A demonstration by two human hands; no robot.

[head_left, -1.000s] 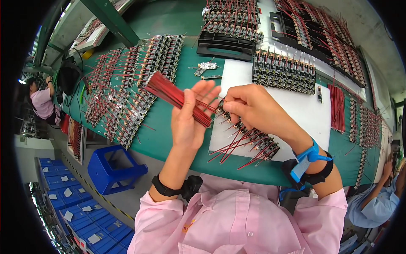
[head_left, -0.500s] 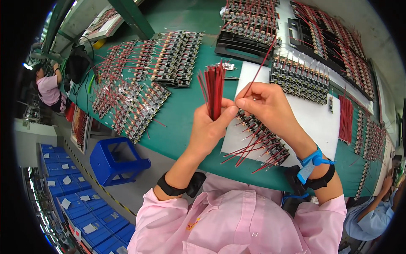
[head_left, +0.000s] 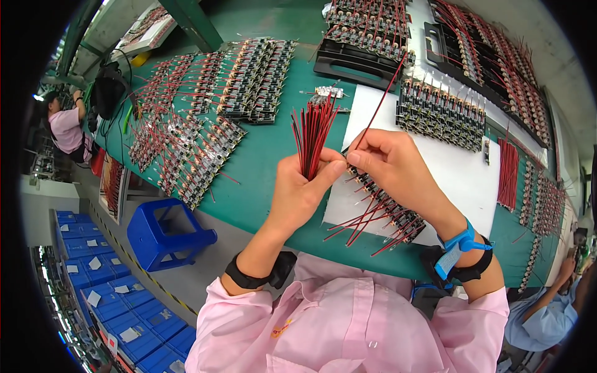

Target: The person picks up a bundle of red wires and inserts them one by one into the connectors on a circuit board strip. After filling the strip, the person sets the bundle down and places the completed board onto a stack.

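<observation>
A thick bundle of red and black wires (head_left: 313,133) stands upright in my left hand (head_left: 303,189), whose fingers are wrapped round it. My right hand (head_left: 392,163) pinches a single red-and-black wire (head_left: 380,112), which slants up and away to the right. Both hands' fingertips almost meet at the wire's lower end; what lies between them is too small to make out. Beneath my right hand, a row of small circuit boards (head_left: 398,217) with red wires lies on a white sheet (head_left: 364,211), partly hidden by the hand.
The green table (head_left: 261,180) carries boards with wires (head_left: 202,158) at the left and a block of boards (head_left: 441,115) at the right. Black trays (head_left: 354,71) stand behind. More red wires (head_left: 508,174) lie far right. A blue stool (head_left: 165,236) stands left; other people work at both sides.
The wire bundle has fanned out at its top, and my left hand has shifted slightly left. The right hand keeps its pinch on the single wire, nearly in place.
</observation>
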